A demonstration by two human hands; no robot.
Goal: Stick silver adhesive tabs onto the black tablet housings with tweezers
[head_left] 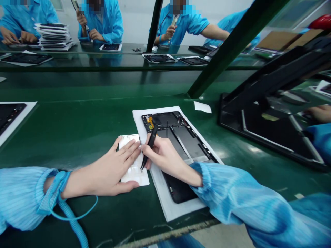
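My left hand lies flat on a small white sheet, fingers stretched out across it. Black tweezers are gripped in my right hand, their tips pointing down at the sheet's right part; whether a tiny piece sits between the tips I cannot tell. Under my right wrist is an opened tablet, its inner side up, with an orange flex cable at its top left corner. The tablet rests on a white foam sheet. A blue wrist strap with a coiled cord circles my left wrist.
Another tablet on white backing lies at the left. A black stand-like fixture is at the right, near a paper scrap. Green posts cross the view. Opposite, several co-workers in blue sit by a stack of panels.
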